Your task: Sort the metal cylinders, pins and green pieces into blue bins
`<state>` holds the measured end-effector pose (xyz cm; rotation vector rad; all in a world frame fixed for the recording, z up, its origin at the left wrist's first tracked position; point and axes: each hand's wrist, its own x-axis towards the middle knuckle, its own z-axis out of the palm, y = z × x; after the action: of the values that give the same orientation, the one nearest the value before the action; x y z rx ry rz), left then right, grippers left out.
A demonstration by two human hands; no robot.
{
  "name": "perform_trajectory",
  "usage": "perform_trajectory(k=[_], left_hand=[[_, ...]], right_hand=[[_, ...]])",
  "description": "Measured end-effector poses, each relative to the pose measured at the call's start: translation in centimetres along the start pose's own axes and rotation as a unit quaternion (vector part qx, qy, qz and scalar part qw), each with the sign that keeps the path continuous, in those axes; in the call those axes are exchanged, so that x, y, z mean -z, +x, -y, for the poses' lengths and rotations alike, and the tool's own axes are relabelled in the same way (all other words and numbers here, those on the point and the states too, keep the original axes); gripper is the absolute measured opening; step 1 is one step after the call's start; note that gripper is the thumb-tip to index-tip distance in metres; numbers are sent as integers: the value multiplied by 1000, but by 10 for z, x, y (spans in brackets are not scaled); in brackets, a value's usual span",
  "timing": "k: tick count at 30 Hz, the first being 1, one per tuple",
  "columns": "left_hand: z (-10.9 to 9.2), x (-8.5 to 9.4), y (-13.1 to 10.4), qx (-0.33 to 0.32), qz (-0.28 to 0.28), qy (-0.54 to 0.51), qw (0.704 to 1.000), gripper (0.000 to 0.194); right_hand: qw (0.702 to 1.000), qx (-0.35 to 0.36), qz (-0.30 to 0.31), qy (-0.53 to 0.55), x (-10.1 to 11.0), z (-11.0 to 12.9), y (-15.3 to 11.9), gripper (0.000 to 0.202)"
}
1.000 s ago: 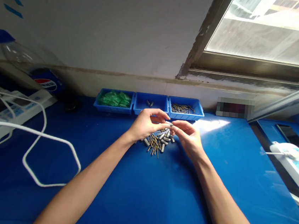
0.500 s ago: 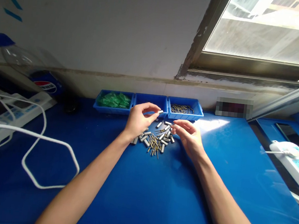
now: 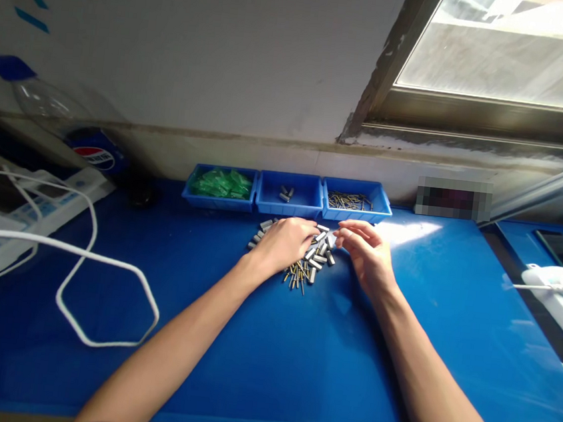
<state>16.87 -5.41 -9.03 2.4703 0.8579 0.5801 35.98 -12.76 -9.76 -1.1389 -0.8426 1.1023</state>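
Bottle [image 3: 48, 106], clear plastic, blue cap, far left: dark blue label [image 3: 95, 152] with the round red, white and blue Pepsi emblem; lettering across it too small to read. Small dark object [image 3: 454, 199], far right by the wall: front pixelated, any writing unreadable.

Left hand [image 3: 285, 242]: palm down over the left part of the pile, fingers bent; fingertips partly hidden, so whether it grips a piece cannot be told. Right hand [image 3: 368, 252]: just right of the pile, fingers curled, thumb close to the fingertips; whether a piece sits between them cannot be told.

Metal blocks [image 3: 311, 275], short, grey, straight-sided: loose at the middle of the blue table [image 3: 265, 370], lying at mixed angles on both sides of the left hand. Pins [image 3: 297, 278], thin, brass-coloured and dark: heaped on the pile's near side.

Trays, three, blue, in a row beyond the pile: left tray [image 3: 218, 202], green plastic packets [image 3: 223, 183]; middle tray [image 3: 288, 209], a few grey blocks; right tray [image 3: 357, 216], many thin pins.
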Motion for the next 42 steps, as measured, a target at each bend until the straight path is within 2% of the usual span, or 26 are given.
perform_trajectory(k=[5,10,14,16,19,23,27,33,38,42], left_hand=[[1,-3,-2,31,16,62,997,30],[2,-2,1,15,-5,37,999,34],[-3,3,3,26,-79,-96,992,26],[-6,9,4,59,-98,-197,974,20],[-9,15,6,98,-94,-316,939,15],[-7,18,7,103,-109,-403,903,20],[-6,15,8,101,-133,-446,879,24],[-8,12,8,103,-139,-446,878,26],[-6,15,7,107,-115,-411,898,22],[-4,17,6,114,-87,-437,888,22]], right_hand=[[1000,-5,-1,4,-1,0,0,23],[1000,1,-4,-4,-1,-2,1,22],[1000,8,1,-3,2,-4,1,21],[1000,12,2,-16,4,-6,1,22],[998,23,15,-56,6,-9,0,22],[996,18,61,-63,3,-9,-3,26],[998,-2,60,-29,-2,-8,-5,28],[997,-23,70,-11,-4,-8,-5,31],[998,-11,55,-7,-5,-9,-4,28],[999,-10,44,-25,-5,-9,-4,29]])
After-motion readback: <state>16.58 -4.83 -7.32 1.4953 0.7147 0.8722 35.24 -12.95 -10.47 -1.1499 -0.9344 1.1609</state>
